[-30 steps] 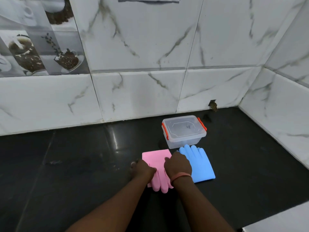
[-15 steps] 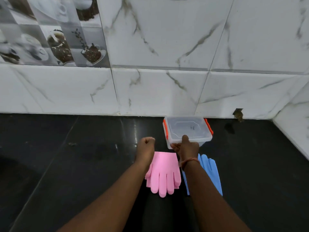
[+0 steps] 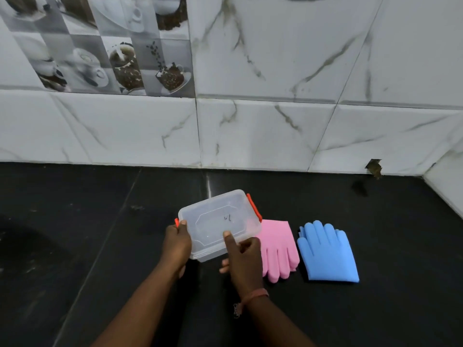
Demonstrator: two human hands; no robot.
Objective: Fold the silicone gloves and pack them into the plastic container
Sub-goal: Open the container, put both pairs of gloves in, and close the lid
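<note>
Both hands, left hand (image 3: 176, 242) and right hand (image 3: 244, 259), grip the plastic container (image 3: 218, 221) over a black counter (image 3: 75, 234) below marble-tiled wall (image 3: 275, 126).

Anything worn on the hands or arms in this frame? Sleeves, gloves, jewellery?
Both forearms are bare: no sleeves in view, no gloves on. The right hand has a thin reddish band at the wrist with a small dangling bit. The left hand and its wrist carry nothing.

Both forearms were bare, with no sleeves reaching into view. The right hand (image 3: 244, 256) had a thin reddish-orange band (image 3: 254, 295) round its wrist (a small dangling piece hung from it); the left hand (image 3: 176, 245) wore nothing.
</note>
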